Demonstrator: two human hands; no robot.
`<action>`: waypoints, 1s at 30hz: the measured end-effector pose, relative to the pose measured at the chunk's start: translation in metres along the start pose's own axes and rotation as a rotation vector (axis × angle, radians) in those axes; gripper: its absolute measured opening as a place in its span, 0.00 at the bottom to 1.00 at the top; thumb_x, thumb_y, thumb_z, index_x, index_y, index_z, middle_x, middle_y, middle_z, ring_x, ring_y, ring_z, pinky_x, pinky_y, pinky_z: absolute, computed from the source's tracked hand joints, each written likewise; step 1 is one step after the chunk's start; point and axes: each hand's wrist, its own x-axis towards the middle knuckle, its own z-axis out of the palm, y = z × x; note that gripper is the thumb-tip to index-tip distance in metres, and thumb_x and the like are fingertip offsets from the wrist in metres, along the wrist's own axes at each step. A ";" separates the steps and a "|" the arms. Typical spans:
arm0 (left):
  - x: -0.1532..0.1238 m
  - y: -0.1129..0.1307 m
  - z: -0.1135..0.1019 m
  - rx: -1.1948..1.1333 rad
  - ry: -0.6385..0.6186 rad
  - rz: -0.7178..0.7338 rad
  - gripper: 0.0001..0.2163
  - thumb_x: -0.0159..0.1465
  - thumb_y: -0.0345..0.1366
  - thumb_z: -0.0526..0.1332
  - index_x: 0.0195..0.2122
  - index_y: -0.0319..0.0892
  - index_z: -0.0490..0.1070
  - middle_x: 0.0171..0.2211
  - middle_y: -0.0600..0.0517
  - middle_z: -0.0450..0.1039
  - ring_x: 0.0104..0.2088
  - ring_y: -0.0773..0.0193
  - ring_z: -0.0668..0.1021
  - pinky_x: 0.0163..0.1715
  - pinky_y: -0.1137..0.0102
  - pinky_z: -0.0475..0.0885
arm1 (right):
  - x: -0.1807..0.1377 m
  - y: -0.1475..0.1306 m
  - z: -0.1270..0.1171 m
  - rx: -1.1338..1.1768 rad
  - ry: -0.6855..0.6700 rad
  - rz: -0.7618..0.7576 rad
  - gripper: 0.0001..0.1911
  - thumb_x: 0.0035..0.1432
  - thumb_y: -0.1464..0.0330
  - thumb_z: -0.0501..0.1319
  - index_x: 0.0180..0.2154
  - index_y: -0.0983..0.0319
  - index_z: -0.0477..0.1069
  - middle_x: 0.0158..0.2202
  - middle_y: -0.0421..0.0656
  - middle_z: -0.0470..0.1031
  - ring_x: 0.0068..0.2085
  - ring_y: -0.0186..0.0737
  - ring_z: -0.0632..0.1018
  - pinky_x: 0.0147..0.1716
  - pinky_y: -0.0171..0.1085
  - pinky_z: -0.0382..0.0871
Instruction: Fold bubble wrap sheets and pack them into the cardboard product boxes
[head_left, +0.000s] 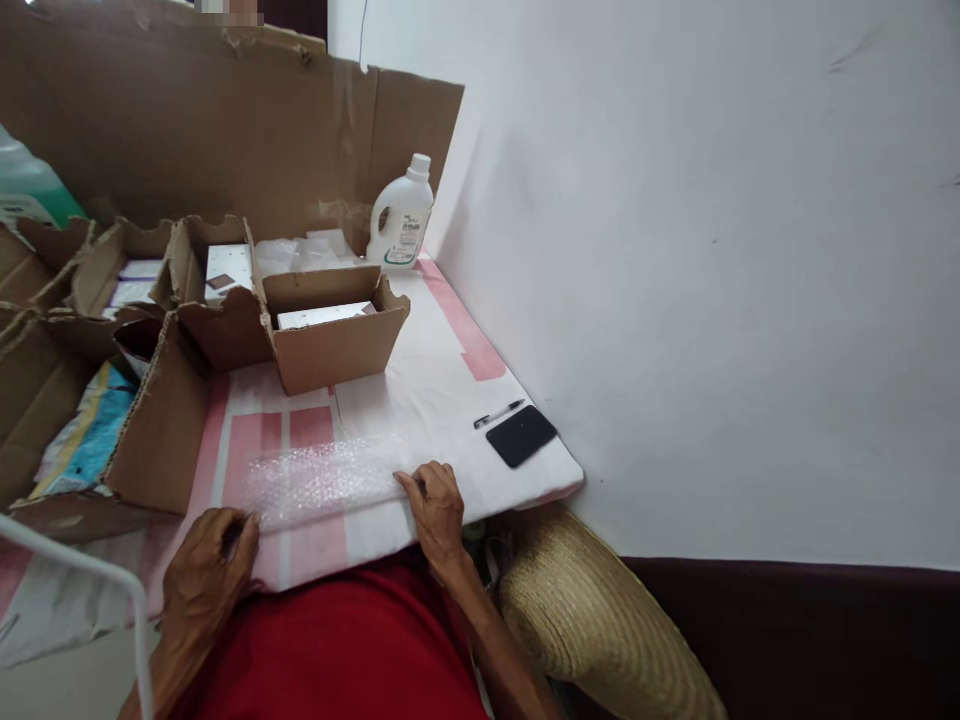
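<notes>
A clear sheet of bubble wrap (322,482) lies stretched flat along the table's front part. At its left end, my left hand (210,560) pinches the near corner between thumb and curled fingers. My right hand (435,505) grips the other end, thumb reaching over the edge. Behind the sheet stands a cardboard box (337,345) with a white carton (326,315) inside. Left of my left hand is a larger open cardboard box (161,430) holding a blue and yellow packet (94,435).
A black phone-like slab (521,436) and a pen (499,414) lie by the right wall. Farther back are a white jug (403,215) and more boxes (214,270) before a cardboard screen (210,130). Below the right edge sits a woven straw item (600,610). A white bar (82,560) crosses the lower left.
</notes>
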 end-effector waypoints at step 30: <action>-0.011 0.028 0.037 0.255 0.073 0.535 0.20 0.67 0.40 0.58 0.60 0.45 0.71 0.59 0.43 0.73 0.59 0.49 0.73 0.56 0.58 0.64 | 0.012 -0.019 0.005 -0.027 0.185 -0.002 0.12 0.72 0.69 0.48 0.44 0.62 0.69 0.42 0.50 0.73 0.41 0.45 0.74 0.41 0.42 0.68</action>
